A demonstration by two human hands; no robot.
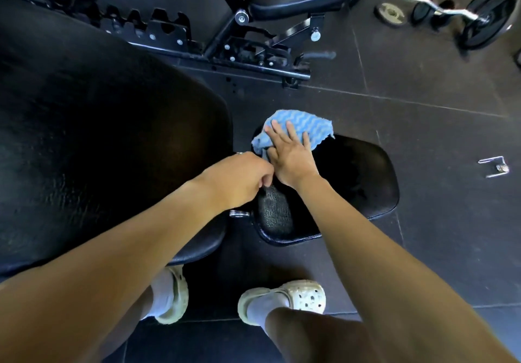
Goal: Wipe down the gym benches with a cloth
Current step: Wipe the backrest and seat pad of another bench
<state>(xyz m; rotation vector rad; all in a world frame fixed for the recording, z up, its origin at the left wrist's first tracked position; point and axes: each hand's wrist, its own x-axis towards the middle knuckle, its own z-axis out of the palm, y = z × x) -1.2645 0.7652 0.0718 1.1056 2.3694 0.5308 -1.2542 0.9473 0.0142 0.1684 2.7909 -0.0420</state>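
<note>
Bare forearms: both reach in from the bottom edge, above white perforated clogs (298, 296) on the dark rubber floor tiles (423, 66).
Right hand (291, 158): open, fingers spread flat, pressing a blue wavy-striped microfibre cloth (301, 127) onto the far corner of the small black vinyl seat pad (352, 176).
Left hand (239, 178): fingers curled beside the cloth's trailing corner. Whether it pinches the cloth or nothing cannot be told.
Cloth position: bunched, partly overhanging the seat pad's far edge.
Risk, drop: a stroke pushed further out could likely slide the cloth onto the floor, picking up grit.
Risk, coverage: a bunched cloth wipes a narrow strip, so the cracked vinyl near the front may get missed.
Risk, knuckles: the left hand sits at the gap beside the large black backrest pad (98, 126), where metal hardware shows.
Hidden: left fingertips, and the seat pad under both hands.
Hard to read: both pads lie in deep shadow, so smears or damp streaks cannot be judged.
Cut off: the backrest pad runs past the left edge.
</note>
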